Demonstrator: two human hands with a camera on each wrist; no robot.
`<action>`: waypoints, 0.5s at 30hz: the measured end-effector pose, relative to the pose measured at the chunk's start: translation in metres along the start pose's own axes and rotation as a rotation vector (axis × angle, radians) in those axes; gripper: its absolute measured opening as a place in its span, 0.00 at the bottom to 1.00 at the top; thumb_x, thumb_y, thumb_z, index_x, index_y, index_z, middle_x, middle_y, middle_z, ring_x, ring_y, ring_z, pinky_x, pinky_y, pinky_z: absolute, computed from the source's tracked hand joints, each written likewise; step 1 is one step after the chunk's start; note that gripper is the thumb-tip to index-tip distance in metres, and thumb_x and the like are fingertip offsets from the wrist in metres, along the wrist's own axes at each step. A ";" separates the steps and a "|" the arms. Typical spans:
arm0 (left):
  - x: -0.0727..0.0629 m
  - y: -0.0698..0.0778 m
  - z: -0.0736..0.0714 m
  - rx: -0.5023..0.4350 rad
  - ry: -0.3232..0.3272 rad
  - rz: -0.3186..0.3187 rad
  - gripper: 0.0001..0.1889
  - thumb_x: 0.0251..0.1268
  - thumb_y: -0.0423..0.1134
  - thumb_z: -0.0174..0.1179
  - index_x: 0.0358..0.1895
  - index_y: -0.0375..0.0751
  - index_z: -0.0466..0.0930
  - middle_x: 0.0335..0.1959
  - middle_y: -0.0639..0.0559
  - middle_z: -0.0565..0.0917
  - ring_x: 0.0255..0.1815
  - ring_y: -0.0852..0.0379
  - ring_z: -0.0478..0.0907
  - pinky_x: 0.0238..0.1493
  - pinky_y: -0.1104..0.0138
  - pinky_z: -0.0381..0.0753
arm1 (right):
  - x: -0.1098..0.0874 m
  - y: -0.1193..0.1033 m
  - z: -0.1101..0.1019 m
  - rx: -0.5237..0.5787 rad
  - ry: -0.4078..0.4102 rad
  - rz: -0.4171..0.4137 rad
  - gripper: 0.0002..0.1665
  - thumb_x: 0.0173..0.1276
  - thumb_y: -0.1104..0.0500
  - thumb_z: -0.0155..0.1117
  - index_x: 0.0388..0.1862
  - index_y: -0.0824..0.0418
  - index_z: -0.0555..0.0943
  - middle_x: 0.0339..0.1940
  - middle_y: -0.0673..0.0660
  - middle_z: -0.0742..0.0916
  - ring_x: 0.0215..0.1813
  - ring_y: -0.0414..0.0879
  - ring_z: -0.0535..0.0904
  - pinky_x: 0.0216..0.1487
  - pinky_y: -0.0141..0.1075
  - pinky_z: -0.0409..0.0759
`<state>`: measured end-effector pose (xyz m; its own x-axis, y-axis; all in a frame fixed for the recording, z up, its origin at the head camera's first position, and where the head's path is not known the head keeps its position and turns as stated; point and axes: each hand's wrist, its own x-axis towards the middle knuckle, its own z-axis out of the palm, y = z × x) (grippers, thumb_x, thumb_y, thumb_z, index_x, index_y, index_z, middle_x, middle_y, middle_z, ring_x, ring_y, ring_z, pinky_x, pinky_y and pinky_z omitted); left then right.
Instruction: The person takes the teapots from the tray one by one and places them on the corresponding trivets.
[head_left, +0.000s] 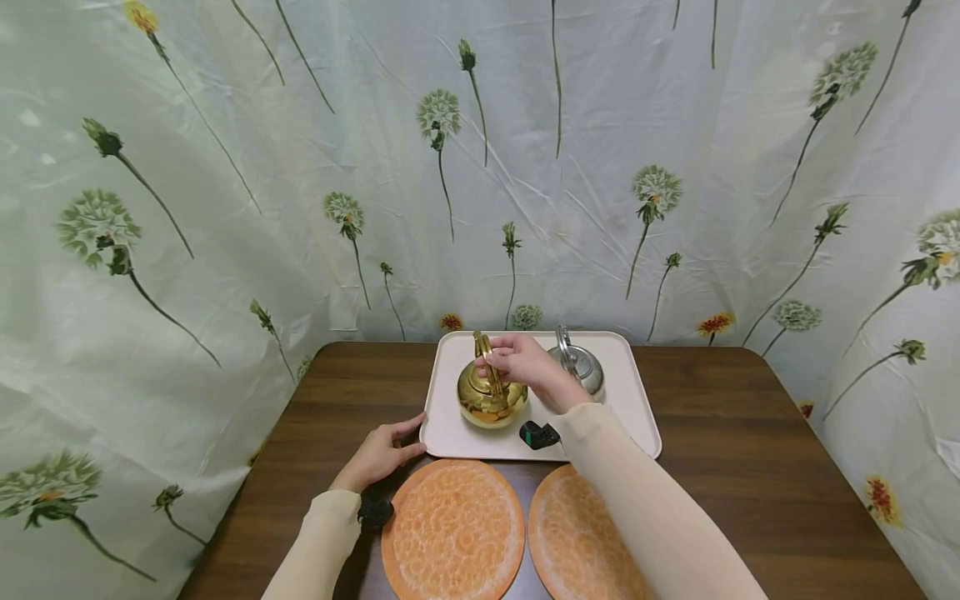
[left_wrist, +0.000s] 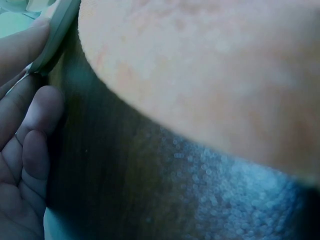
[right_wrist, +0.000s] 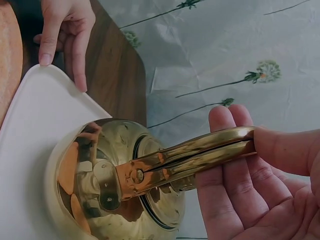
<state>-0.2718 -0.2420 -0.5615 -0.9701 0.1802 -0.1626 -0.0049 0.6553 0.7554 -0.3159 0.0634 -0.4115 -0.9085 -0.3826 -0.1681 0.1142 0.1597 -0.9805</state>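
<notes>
My right hand (head_left: 528, 365) grips the upright handle of a shiny gold kettle (head_left: 487, 412), thumb on one side and fingers on the other in the right wrist view. The kettle is at the left of a white tray (head_left: 450, 437); whether its base touches the tray I cannot tell. Just right of it on the tray is a silver kettle (head_left: 592, 373), partly hidden by my right hand. My left hand (head_left: 381, 452) holds the tray's front left corner, its thumb at the front edge and a finger along the left side.
Two round orange placemats (head_left: 453, 533) lie in front of the tray, the right one partly under my right forearm. The brown wooden table (head_left: 735, 450) extends to both sides. A flower-patterned curtain (head_left: 570, 208) hangs close behind the table.
</notes>
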 end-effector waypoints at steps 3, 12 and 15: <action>0.000 0.000 0.001 0.003 0.004 0.000 0.34 0.71 0.43 0.73 0.79 0.55 0.75 0.56 0.43 0.87 0.25 0.55 0.75 0.30 0.65 0.72 | -0.003 -0.002 -0.001 0.004 0.002 -0.006 0.26 0.86 0.67 0.53 0.77 0.77 0.69 0.64 0.72 0.87 0.51 0.44 0.91 0.52 0.34 0.86; 0.001 0.000 0.001 0.004 0.005 -0.011 0.34 0.70 0.44 0.73 0.78 0.56 0.75 0.56 0.43 0.87 0.25 0.54 0.75 0.31 0.64 0.73 | -0.016 -0.007 -0.001 0.065 -0.025 -0.039 0.25 0.85 0.68 0.54 0.75 0.78 0.69 0.64 0.75 0.86 0.46 0.41 0.90 0.55 0.36 0.87; -0.001 0.001 0.000 0.006 0.004 -0.010 0.34 0.70 0.44 0.74 0.78 0.56 0.75 0.54 0.43 0.87 0.25 0.54 0.75 0.30 0.64 0.73 | -0.023 -0.007 0.002 0.070 -0.034 -0.049 0.26 0.85 0.68 0.54 0.76 0.77 0.68 0.63 0.74 0.87 0.46 0.40 0.91 0.53 0.35 0.87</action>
<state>-0.2711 -0.2416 -0.5604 -0.9710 0.1706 -0.1674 -0.0130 0.6614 0.7500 -0.2951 0.0688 -0.4005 -0.8995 -0.4195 -0.1224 0.0991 0.0771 -0.9921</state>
